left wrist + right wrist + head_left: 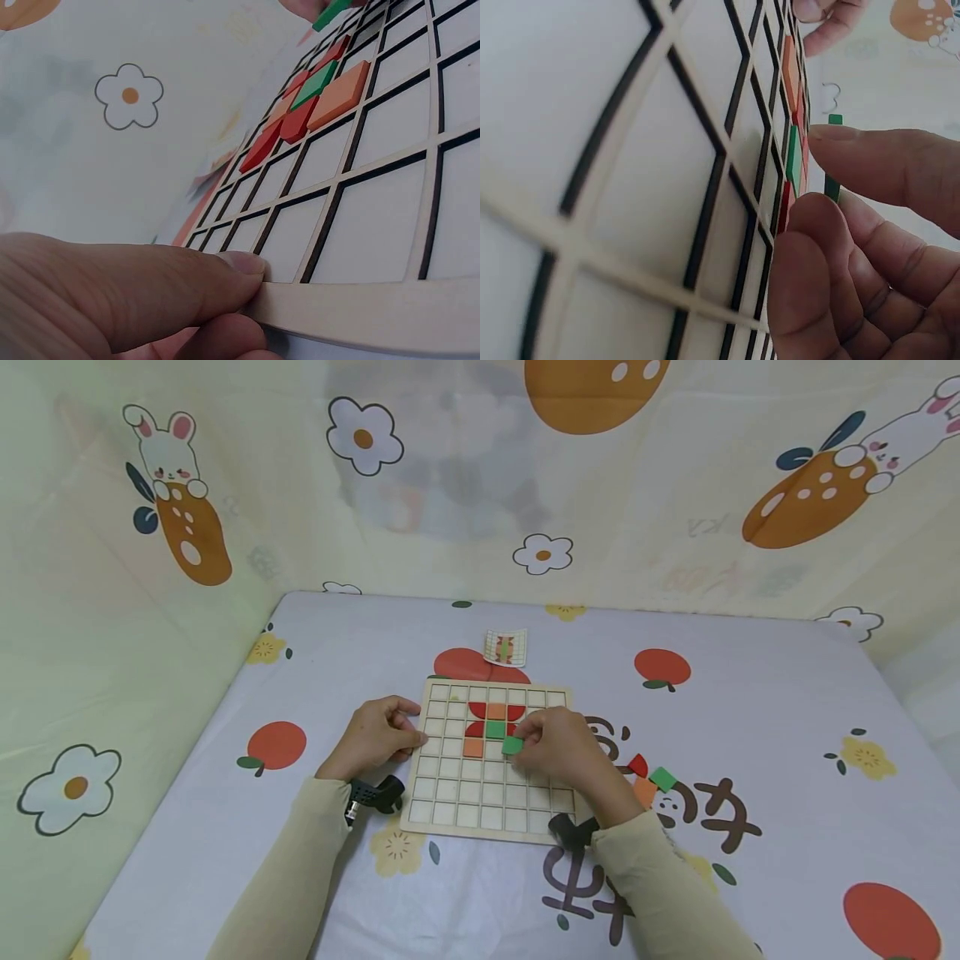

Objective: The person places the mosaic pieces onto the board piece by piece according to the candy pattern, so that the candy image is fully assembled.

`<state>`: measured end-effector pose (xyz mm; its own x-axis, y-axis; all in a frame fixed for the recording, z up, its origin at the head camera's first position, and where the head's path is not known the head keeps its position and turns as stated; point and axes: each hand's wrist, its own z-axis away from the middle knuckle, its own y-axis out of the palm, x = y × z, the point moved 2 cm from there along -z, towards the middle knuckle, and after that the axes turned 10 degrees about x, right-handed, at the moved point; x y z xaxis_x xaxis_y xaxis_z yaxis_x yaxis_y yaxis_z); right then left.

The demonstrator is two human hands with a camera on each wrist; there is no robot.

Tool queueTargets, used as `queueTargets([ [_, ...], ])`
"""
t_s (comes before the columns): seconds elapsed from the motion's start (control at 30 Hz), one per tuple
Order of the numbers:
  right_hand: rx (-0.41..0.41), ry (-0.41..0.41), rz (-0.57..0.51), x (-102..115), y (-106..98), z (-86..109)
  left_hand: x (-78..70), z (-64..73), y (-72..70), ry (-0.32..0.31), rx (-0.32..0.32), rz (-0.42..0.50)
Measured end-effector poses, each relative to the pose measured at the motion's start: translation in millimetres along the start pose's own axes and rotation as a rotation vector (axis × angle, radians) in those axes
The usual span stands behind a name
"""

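One thin green square tile point(512, 745) is pinched between thumb and finger of the right hand point(558, 745), and I see it tilted just above the middle of a pale wooden gridded board point(466, 814). Seated in the cells near it are a second green square point(496, 729), with a red curved-edged tile point(476, 729) on its left, an orange square tile point(497, 711) directly beyond it, and another orange square point(473, 747) one row closer to the person. From my end, the left hand point(375, 735) grips the board's left edge, its thumb on the wooden rim.

Right of the board, I make out a loose cluster: a red piece point(638, 765), a green square piece point(663, 778) and an orange piece point(645, 792). Beyond the board's far edge, a small patterned card point(506, 647) lies on the counter point(750, 710), covered in white fruit-print cloth.
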<state>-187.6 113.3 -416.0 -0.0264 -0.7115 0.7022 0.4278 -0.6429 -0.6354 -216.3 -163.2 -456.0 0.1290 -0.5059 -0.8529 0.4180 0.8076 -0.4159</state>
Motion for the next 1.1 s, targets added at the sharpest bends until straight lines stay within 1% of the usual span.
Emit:
queueTargets([
  [0.1,0.005,-0.037,0.026,3.2,2.3,-4.3,0.1,-0.2,-0.1,0.001,0.001,0.006],
  [0.23,0.013,-0.047,0.036,6.5,5.3,-9.5,0.3,-0.3,0.0,-0.001,0.001,0.012],
  [0.6,0.040,-0.010,0.036,9.0,13.4,-18.8,0.8,-1.4,0.3,-0.013,-0.002,0.007],
  [1.1,0.043,-0.002,0.029,10.8,16.9,-18.4,0.2,-0.8,0.4,-0.019,-0.002,0.006],
])
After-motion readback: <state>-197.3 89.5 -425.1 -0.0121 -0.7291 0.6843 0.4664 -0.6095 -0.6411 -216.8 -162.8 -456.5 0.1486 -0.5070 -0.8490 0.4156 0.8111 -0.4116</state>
